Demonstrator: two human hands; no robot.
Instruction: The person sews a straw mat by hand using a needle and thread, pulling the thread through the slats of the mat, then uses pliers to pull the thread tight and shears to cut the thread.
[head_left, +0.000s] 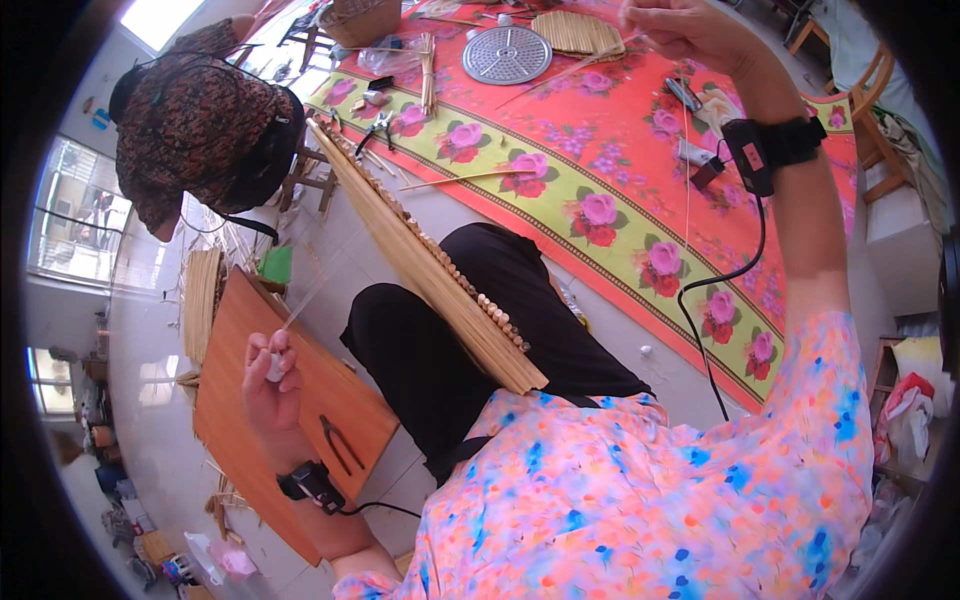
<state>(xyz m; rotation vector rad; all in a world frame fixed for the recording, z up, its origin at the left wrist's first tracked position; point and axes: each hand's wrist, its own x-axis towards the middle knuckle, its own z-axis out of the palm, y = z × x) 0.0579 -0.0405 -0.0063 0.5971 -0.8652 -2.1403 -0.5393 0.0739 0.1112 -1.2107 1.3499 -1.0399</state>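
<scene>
A long bundle of pale plant stalks (431, 277), bound in a row with knobbly cut ends along one edge, lies across my lap over black trousers. My left hand (274, 375), raised left of my knees, pinches a thin translucent strand (304, 304) that runs up toward the bundle. Something small and white (275, 367) shows at its fingers; I cannot tell what it is. High at the upper right, my right hand (675, 30) is closed with fingertips together on a thin pale strand (577, 66) slanting down to the left. Where the strands meet the bundle is not clear.
A flowered red cloth (570, 150) covers the table ahead, with a perforated metal disc (507, 55), a woven stalk mat (577, 34) and cutting pliers (375, 133) on it. At left is an orange board (255, 420) bearing dark pliers (341, 446). Another person (206, 120) bends forward beyond.
</scene>
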